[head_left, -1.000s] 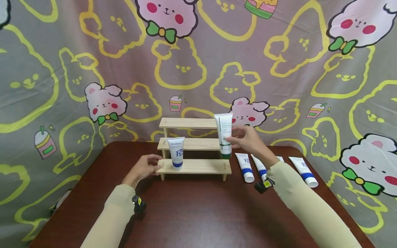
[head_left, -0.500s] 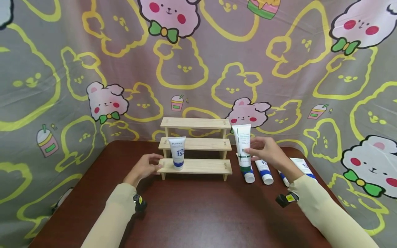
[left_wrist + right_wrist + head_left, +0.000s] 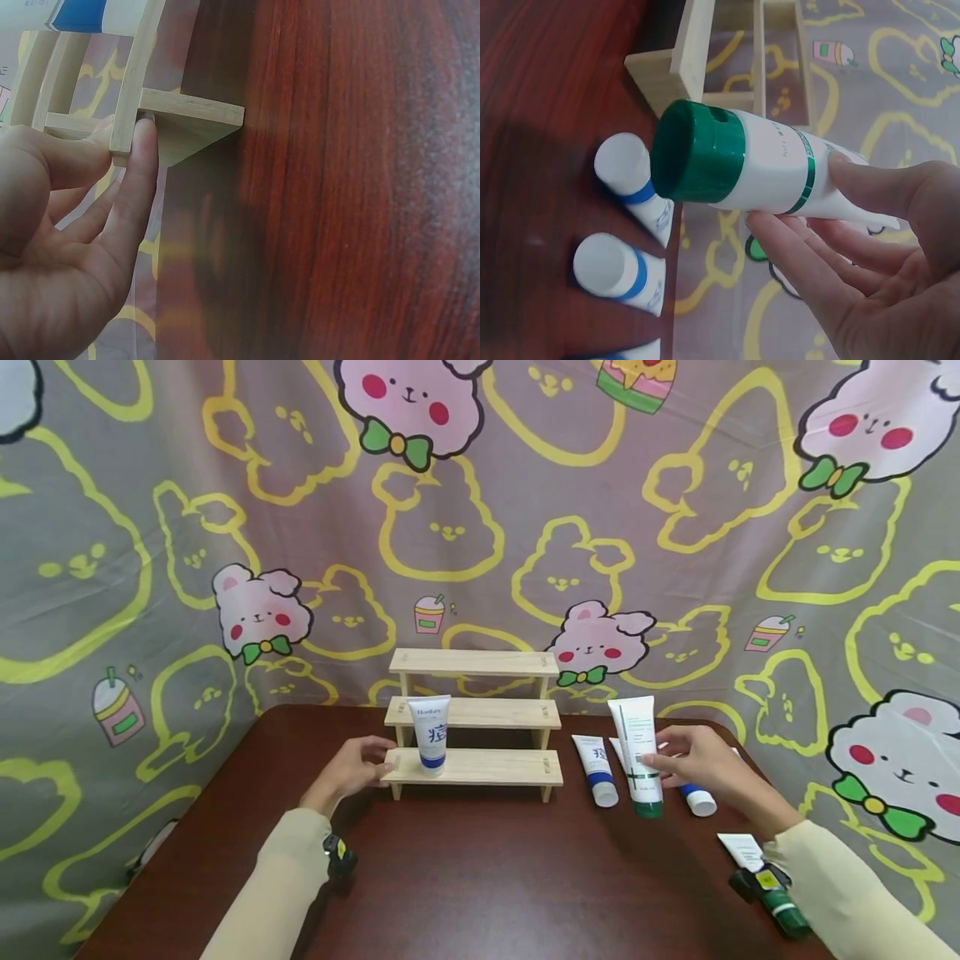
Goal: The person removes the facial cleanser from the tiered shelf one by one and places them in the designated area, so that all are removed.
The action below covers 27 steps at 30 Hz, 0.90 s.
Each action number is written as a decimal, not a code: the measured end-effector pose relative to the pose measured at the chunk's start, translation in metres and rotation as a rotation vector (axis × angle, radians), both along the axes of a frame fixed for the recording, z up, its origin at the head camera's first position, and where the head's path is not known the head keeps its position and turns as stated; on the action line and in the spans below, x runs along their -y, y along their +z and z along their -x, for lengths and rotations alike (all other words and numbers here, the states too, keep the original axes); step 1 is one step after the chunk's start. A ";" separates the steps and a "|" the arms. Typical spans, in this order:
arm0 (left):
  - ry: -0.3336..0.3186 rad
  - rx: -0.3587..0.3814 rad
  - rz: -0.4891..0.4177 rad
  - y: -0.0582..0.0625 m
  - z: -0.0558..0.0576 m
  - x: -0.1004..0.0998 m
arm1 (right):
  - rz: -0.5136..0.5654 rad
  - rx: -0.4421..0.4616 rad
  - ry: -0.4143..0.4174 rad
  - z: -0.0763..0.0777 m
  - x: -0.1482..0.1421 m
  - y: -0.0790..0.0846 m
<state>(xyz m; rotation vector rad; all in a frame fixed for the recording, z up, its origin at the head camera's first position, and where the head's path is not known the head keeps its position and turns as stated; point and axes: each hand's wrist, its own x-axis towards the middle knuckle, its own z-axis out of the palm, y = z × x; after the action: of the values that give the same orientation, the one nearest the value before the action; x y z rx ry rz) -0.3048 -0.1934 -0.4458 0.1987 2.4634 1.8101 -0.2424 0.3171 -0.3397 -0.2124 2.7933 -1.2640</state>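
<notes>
In the head view my right hand (image 3: pixel 703 764) holds a white squeeze tube with a green cap (image 3: pixel 637 739) above the table, cap down and slightly tilted. The right wrist view shows this tube (image 3: pixel 772 161) pinched between thumb and fingers (image 3: pixel 810 259). On the left, my left hand (image 3: pixel 348 772) grips the end of the lowest step of a three-tier wooden display rack (image 3: pixel 495 766). Its thumb and fingers (image 3: pixel 135 180) clasp the board's corner in the left wrist view. A white tube with a blue band (image 3: pixel 431 735) stands upright on that lowest step.
Right of the rack, several blue-banded tubes lie on the dark table (image 3: pixel 480 877), among them one tube (image 3: pixel 596 768) nearest the rack. Another green-capped tube (image 3: pixel 783 912) lies partly under my right forearm. A patterned curtain (image 3: pixel 450 527) hangs behind.
My right hand has carried the green-capped tube rightward and down, from in front of the rack to over the lying tubes. My left hand keeps its grip on the rack.
</notes>
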 end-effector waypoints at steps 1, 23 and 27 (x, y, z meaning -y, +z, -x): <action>-0.001 -0.002 -0.001 0.000 0.000 0.000 | -0.004 0.009 -0.002 -0.003 -0.004 -0.001; 0.031 0.017 0.026 -0.003 0.001 0.001 | -0.015 0.223 0.057 -0.039 -0.069 -0.031; 0.039 0.026 0.035 -0.003 0.002 0.000 | -0.021 0.268 0.058 -0.043 -0.073 -0.042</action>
<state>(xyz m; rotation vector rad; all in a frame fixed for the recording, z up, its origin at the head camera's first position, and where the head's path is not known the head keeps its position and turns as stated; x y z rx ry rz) -0.3070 -0.1936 -0.4487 0.1247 2.4964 1.7719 -0.1994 0.3906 -0.3821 -0.1124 2.5530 -1.1550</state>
